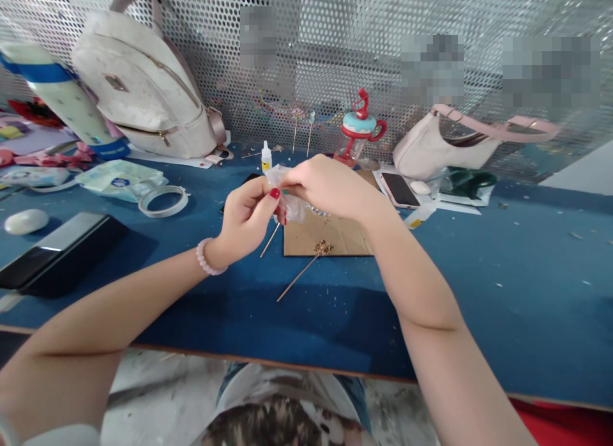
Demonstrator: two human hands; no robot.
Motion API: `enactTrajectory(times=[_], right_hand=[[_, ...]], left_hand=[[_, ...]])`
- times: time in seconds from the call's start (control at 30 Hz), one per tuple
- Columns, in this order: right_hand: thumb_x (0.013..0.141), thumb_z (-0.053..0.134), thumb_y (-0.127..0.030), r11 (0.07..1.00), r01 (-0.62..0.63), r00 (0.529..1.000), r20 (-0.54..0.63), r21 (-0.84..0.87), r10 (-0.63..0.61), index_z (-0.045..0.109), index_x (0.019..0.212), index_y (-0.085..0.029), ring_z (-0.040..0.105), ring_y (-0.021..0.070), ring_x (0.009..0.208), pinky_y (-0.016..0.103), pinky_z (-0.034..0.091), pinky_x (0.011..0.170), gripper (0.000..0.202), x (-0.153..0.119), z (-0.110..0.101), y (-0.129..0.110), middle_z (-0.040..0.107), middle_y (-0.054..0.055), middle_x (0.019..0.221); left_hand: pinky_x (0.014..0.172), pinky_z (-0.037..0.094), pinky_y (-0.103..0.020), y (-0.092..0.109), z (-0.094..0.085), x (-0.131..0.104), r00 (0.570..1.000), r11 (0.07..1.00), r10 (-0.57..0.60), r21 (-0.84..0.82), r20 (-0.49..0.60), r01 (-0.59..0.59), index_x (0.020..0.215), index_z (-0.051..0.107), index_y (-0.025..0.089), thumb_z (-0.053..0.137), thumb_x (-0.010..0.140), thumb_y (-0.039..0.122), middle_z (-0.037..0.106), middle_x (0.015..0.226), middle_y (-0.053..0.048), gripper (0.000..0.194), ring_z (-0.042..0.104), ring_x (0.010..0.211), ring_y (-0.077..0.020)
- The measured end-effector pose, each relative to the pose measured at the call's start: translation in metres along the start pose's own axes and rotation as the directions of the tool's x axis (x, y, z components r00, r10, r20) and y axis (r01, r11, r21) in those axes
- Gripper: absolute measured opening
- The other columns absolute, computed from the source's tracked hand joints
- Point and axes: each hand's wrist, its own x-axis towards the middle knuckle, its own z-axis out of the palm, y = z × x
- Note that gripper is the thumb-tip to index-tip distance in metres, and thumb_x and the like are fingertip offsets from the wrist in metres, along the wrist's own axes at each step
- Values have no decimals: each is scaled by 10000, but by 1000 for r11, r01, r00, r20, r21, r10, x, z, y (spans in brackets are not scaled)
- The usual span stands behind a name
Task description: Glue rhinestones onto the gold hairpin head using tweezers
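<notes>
Both hands meet above the brown cardboard (335, 232). My left hand (249, 213), with a pink bead bracelet on its wrist, pinches a small clear plastic bag (293, 208). My right hand (318, 184) reaches over from the right, its fingers closed at the top of the same bag; its fingertips are partly hidden. Something small and green shows between the hands. A gold ornament (324, 247) on a thin stick lies across the cardboard's front edge. Another thin stick (269, 240) lies just below my left hand. Behind the hands stands a small white glue bottle (266, 157).
A white backpack (143, 82), a tape roll (163, 202) and a black box (57, 254) are on the left. At the back stands a red-and-blue cup (357, 133). A phone (400, 190) and a pink handbag (440, 146) lie on the right.
</notes>
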Motion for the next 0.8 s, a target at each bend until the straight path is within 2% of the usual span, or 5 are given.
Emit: enactTrajectory(times=[0.17,0.3,0.4,0.57,0.8], right_hand=[[981,438,-156,997,-28,999,-17,-72,27,672,979,-142,528,155,714,321,273,656,234,-5,-3,-7,680,96,869],[980,434,-159,996,-29,999,-21,-86,27,635,983,-155,481,135,669,307,256,626,201,-7,-6,-6,658,74,869],[993,446,-180,999,28,1000,5,-21,-28,577,884,-159,430,103,620,293,259,618,172,-9,-11,-3,592,24,785],[997,464,-152,995,97,994,53,-12,-96,402,717,-184,373,81,580,292,232,601,289,-14,-19,0,472,-28,674],[958,477,-106,995,85,996,24,-61,-84,337,683,-197,333,81,538,301,207,581,322,-25,-31,1,396,-49,607]], left_hand=[[531,513,-255,-7,2,2,997,999,33,-40,-68,-36,749,528,216,486,1046,359,569,661,25,332,591,563,-113],[826,559,-320,-16,1,5,980,994,106,1,-170,-108,1000,580,271,538,1029,414,602,1085,-39,152,632,1027,-179],[1055,490,-391,-25,-2,7,990,993,106,54,-91,-101,1242,541,302,640,968,467,532,1359,-71,335,520,1302,-239],[718,535,-286,-31,-5,8,991,991,-15,136,131,-3,1095,630,234,582,993,503,667,935,-32,292,642,821,-154],[533,364,-234,-18,-3,10,988,964,-128,247,87,103,787,572,196,712,872,383,512,676,39,249,436,590,-93]])
